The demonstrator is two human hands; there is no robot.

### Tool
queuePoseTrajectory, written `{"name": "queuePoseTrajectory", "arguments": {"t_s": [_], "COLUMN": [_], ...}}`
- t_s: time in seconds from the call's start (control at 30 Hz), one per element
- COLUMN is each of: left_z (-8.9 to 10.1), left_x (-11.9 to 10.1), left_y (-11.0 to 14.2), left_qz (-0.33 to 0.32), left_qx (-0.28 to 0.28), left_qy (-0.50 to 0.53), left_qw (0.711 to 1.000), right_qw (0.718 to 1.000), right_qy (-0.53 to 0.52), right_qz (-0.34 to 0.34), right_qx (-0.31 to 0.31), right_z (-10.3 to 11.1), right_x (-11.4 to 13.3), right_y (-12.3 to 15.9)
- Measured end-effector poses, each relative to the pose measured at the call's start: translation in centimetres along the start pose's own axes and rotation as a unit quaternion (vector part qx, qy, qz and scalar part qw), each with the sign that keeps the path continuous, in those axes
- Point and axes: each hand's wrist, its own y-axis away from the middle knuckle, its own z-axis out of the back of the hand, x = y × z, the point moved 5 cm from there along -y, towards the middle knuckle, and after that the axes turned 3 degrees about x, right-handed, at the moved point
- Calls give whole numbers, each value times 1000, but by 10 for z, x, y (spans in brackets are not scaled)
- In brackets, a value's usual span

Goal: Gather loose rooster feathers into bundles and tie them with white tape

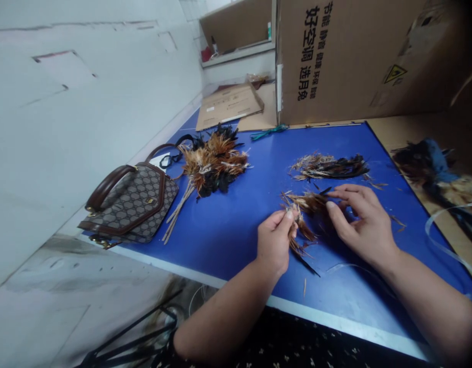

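Note:
My left hand is closed in a pinch on a small bunch of brown and black feathers, their tips pointing down to the right. Just right of it, my right hand reaches over a small pile of brown feathers. Its thumb and forefinger are a little apart, with the fingertips at the dark end of that pile. Beyond both hands lies a larger pile of loose feathers, pale at the left and black at the right.
Finished-looking feather bunches on pale sticks lie left on the blue table. A patterned handbag stands at the left edge. Behind are a large cardboard box, flat cardboard and a teal cord. More feathers lie right.

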Motion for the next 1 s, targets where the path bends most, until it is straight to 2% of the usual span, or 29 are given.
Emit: {"name": "queuePoseTrajectory", "arguments": {"t_s": [0.07,0.17,0.27,0.53,0.67,0.83,1.0], "left_z": [-1,-3,-3,-3,-3,-5,-5], "left_x": [1,4,5,3,1,-1,-1], "left_y": [1,3,4,5,6,7,8], "left_qz": [-9,-16,-18,1,13,19,26], "left_qx": [14,39,39,28,13,13,18], "left_qy": [-12,-22,-27,-26,-2,29,37], "left_qw": [1000,999,999,999,1000,999,999], "right_qw": [996,974,953,936,929,918,914], "right_qy": [-35,-88,-146,-222,-237,-246,-254], "right_qz": [5,-19,-44,-132,-144,-139,-161], "right_qx": [82,207,263,238,244,280,271], "right_z": [-10,-28,-38,-35,-34,-35,-36], "right_x": [11,19,19,12,13,14,11], "right_y": [3,11,14,12,12,12,14]}}
